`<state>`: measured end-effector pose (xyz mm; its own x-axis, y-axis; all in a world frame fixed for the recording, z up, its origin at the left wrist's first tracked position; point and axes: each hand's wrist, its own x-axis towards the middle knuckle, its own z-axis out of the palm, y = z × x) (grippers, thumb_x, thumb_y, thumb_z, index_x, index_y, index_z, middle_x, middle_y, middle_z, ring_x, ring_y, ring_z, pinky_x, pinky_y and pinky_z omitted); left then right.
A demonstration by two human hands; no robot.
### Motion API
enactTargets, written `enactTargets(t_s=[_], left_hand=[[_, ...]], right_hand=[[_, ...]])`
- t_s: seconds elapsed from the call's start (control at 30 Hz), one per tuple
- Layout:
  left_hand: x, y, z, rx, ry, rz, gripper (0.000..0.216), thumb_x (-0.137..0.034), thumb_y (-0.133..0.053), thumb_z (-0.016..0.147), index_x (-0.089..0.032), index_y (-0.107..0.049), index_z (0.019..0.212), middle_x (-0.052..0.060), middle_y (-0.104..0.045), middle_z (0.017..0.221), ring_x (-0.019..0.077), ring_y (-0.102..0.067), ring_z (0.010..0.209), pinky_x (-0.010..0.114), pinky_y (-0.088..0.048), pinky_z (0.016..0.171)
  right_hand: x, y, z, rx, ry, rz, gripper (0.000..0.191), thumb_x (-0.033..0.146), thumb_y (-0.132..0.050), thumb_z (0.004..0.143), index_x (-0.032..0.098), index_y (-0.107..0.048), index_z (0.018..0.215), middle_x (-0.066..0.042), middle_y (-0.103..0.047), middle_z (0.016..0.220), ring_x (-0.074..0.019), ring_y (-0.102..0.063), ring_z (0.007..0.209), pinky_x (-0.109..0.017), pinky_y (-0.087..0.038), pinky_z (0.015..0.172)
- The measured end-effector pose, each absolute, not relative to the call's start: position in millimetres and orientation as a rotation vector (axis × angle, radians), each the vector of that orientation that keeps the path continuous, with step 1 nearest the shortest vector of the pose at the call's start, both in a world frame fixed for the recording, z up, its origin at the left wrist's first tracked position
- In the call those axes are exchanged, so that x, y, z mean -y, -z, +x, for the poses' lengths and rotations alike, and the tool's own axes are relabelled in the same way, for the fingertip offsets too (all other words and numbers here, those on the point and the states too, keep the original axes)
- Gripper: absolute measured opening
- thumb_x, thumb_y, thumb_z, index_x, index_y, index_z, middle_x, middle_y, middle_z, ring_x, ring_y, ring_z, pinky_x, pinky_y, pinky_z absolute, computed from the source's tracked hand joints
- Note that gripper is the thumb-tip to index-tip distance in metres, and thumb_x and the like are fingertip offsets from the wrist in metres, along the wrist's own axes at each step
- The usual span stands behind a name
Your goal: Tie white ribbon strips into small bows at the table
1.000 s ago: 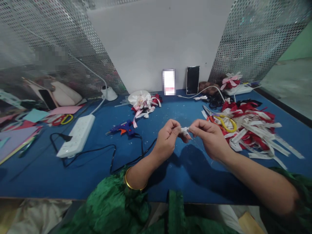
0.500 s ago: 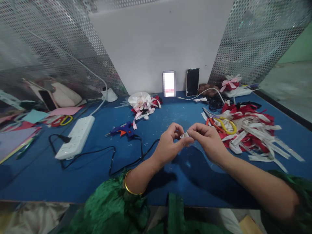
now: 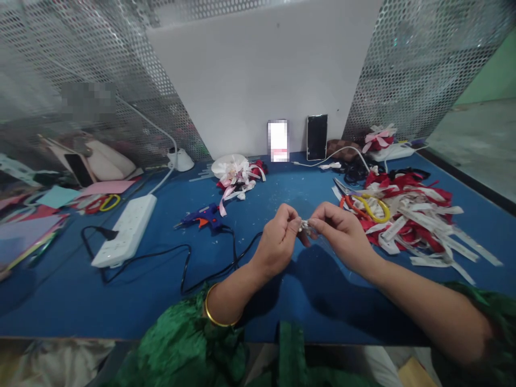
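Note:
Between my two hands is a small white ribbon piece (image 3: pixel 305 226), mostly covered by the fingertips. My left hand (image 3: pixel 279 236) pinches its left side with thumb and index finger. On the other side my right hand (image 3: pixel 342 231) is closed, thumb and fingertips gripping the right end. Both hands are above the blue table (image 3: pixel 250 317). To the right of my right hand lie scissors with orange and yellow handles (image 3: pixel 373 208) and a pile of red and white ribbon strips (image 3: pixel 427 215). A blue glue gun (image 3: pixel 201 217) rests left of my left hand.
A white power strip (image 3: pixel 127 230) with a black cord lies at left. Ribbon flowers (image 3: pixel 237 174) sit by a white plate at the back. Two phones, one lit (image 3: pixel 278 141) and one dark (image 3: pixel 317 137), lean against the white panel (image 3: pixel 266 70). Coloured paper (image 3: pixel 58 196) lies far left.
My left thumb has drawn back and bent toward the index finger, tightening into a pinch. More of the white ribbon piece shows between the hands. The things on the table have stayed put.

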<state>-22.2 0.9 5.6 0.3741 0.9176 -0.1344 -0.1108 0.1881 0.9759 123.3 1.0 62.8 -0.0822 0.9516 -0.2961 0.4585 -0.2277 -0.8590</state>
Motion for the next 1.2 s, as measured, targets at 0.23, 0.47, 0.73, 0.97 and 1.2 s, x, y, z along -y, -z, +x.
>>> enactTargets(t_s=[0.23, 0.47, 0.73, 0.97, 1.2], left_hand=[[-4, -5, -22, -0.830, -0.877, 0.981, 0.014, -0.029, -0.037, 0.093, -0.020, -0.039, 0.083, 0.000, -0.066, 0.067, 0.0151, -0.065, 0.066, 0.031, -0.045, 0.074], [-10, -4, -23, -0.782, -0.842, 0.838, 0.013, -0.028, -0.039, 0.092, -0.019, -0.037, 0.082, 0.000, -0.065, 0.066, 0.0145, -0.064, 0.060, 0.029, -0.048, 0.067], [-10, 0, -23, -0.742, -0.834, 0.803, 0.015, -0.031, -0.045, 0.090, -0.018, -0.041, 0.084, 0.000, -0.064, 0.064, 0.0139, -0.063, 0.056, 0.028, -0.048, 0.062], [-6, -4, -18, -0.724, -0.818, 0.664, 0.025, -0.032, -0.062, 0.080, -0.014, -0.050, 0.092, 0.002, -0.066, 0.065, 0.0126, -0.061, 0.053, 0.026, -0.050, 0.057], [-5, -6, -15, -0.789, -0.907, 0.627, 0.014, -0.026, -0.054, 0.084, -0.014, -0.051, 0.078, 0.001, -0.065, 0.062, 0.0101, -0.060, 0.051, 0.023, -0.050, 0.056]], right_hand=[[-2, -68, 126, 1.800, -0.975, -1.692, 0.019, 0.018, -0.053, 0.084, 0.018, -0.055, 0.065, -0.001, -0.053, 0.067, -0.0132, -0.049, 0.064, -0.028, -0.038, 0.061], [-8, -62, 132, 1.767, -1.224, -1.751, 0.015, 0.027, -0.051, 0.087, 0.018, -0.056, 0.077, -0.001, -0.056, 0.070, -0.0133, -0.052, 0.067, -0.027, -0.040, 0.062], [-10, -62, 128, 1.668, -1.339, -1.720, 0.015, 0.031, -0.060, 0.081, 0.017, -0.063, 0.079, 0.001, -0.059, 0.062, -0.0120, -0.053, 0.059, -0.026, -0.042, 0.059], [-6, -56, 127, 1.241, -1.560, -1.719, 0.018, 0.032, -0.066, 0.076, 0.015, -0.063, 0.071, 0.000, -0.060, 0.058, -0.0115, -0.053, 0.056, -0.026, -0.043, 0.058], [-7, -58, 126, 1.133, -1.559, -1.739, 0.017, 0.029, -0.069, 0.071, 0.015, -0.061, 0.065, -0.001, -0.062, 0.060, -0.0107, -0.052, 0.057, -0.026, -0.042, 0.058]])
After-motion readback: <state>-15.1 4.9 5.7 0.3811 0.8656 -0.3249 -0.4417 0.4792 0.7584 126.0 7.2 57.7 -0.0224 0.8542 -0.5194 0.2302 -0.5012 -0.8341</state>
